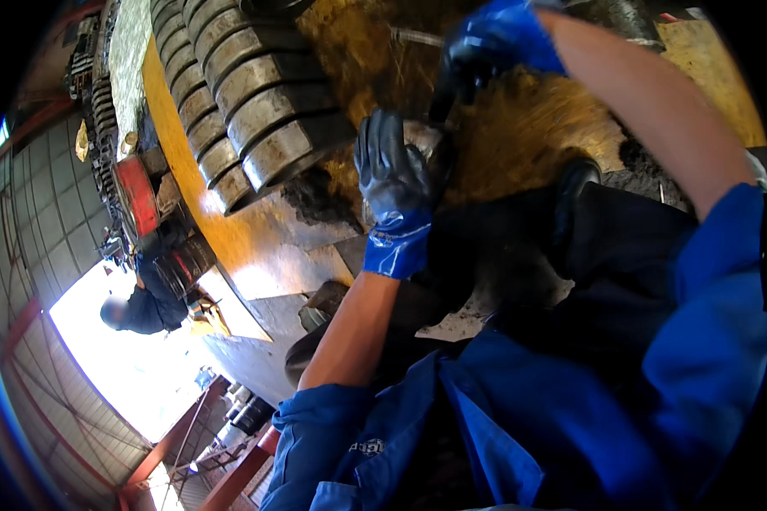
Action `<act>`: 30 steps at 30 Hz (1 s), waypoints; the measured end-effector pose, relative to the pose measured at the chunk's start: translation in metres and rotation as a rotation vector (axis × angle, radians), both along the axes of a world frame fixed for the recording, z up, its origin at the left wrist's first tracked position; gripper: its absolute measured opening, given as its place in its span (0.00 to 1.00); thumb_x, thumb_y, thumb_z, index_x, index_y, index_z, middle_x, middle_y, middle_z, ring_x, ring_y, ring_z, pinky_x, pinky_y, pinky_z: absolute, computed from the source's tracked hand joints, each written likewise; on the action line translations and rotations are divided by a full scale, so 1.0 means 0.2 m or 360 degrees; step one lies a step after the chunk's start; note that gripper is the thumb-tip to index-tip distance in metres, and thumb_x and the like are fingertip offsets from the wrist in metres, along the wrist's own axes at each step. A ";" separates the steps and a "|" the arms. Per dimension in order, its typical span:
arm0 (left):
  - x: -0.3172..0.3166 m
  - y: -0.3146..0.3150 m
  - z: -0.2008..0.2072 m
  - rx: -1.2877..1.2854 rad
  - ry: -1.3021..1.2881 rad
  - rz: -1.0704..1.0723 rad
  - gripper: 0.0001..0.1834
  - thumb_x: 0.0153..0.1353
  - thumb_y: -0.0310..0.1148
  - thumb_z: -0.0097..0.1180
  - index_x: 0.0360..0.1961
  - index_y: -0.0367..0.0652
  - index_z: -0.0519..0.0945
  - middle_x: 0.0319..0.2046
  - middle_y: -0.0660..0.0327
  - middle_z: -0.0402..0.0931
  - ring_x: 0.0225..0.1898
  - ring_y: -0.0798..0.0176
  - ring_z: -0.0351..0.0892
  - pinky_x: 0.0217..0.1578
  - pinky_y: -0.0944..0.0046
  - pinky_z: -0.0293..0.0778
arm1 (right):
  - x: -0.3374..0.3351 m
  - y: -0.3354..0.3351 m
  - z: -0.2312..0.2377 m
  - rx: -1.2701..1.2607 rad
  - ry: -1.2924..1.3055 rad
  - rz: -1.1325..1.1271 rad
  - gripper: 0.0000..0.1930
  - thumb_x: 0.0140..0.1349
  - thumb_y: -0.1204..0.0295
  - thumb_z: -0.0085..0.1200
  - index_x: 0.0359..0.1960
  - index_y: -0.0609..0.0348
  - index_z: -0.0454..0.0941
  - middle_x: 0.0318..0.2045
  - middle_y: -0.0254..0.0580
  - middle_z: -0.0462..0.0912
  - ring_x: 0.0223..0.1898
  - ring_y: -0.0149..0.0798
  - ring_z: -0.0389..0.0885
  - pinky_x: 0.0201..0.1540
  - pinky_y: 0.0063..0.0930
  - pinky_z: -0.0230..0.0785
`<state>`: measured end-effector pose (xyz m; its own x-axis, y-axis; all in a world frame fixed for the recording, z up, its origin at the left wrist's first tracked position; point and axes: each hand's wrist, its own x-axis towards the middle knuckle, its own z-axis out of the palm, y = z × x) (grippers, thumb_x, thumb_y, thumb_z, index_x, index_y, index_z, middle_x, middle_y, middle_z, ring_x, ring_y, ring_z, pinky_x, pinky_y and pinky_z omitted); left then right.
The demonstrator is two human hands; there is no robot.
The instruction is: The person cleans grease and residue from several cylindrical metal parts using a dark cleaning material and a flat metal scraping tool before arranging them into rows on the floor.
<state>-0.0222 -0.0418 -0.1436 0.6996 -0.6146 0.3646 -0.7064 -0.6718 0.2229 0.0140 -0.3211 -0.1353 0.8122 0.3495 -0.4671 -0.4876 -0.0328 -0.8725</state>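
My left hand [390,175] wears a glove with a dark grey palm and a blue cuff. Its fingers are stretched out together, and it lies against a rounded metal part [423,136] that it partly covers. Farther up and to the right, my right hand [490,43], in a matching glove, has its fingers curled. A dark, narrow piece [441,100] runs from below those fingers toward the metal part. What the right hand grips is blurred and too dark to name. A thin metal bar [416,36] lies just left of the right hand.
Two rows of thick steel rings [273,106] stand left of my hands on an oily, yellow-brown floor [520,128]. Dark grimy clumps [315,198] lie beside them. At far left are a red drum [136,196] and a bending person [149,298] in dark clothes.
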 end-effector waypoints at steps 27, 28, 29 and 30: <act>0.01 -0.01 0.02 -0.0037 0.0017 -0.0071 0.23 0.54 0.22 0.49 0.54 0.31 0.72 0.52 0.40 0.72 0.56 0.38 0.70 0.58 0.46 0.65 | -0.06 -0.05 -0.03 0.0222 -0.0180 0.0062 0.17 0.65 0.57 0.48 0.45 0.55 0.80 0.36 0.45 0.85 0.34 0.35 0.83 0.33 0.25 0.73; 0.01 -0.01 0.03 -0.0023 0.0009 -0.0078 0.23 0.54 0.22 0.49 0.54 0.31 0.72 0.52 0.40 0.72 0.56 0.38 0.70 0.58 0.46 0.65 | -0.06 -0.04 -0.07 0.0214 -0.0105 0.0021 0.17 0.65 0.56 0.49 0.45 0.55 0.80 0.35 0.44 0.85 0.33 0.34 0.82 0.32 0.25 0.72; 0.01 -0.02 0.03 0.0051 0.0039 -0.0017 0.24 0.53 0.22 0.50 0.54 0.31 0.72 0.52 0.40 0.72 0.56 0.38 0.70 0.59 0.46 0.65 | -0.06 -0.06 -0.09 0.0186 -0.0039 -0.0033 0.18 0.64 0.56 0.50 0.45 0.54 0.80 0.34 0.43 0.84 0.32 0.34 0.82 0.31 0.26 0.72; 0.01 -0.03 0.04 0.0057 0.0042 -0.0022 0.24 0.52 0.22 0.50 0.54 0.31 0.72 0.52 0.40 0.72 0.56 0.38 0.70 0.59 0.46 0.65 | -0.04 -0.03 -0.20 0.0045 0.0129 -0.0002 0.18 0.63 0.55 0.51 0.45 0.55 0.80 0.33 0.42 0.84 0.31 0.33 0.81 0.30 0.27 0.71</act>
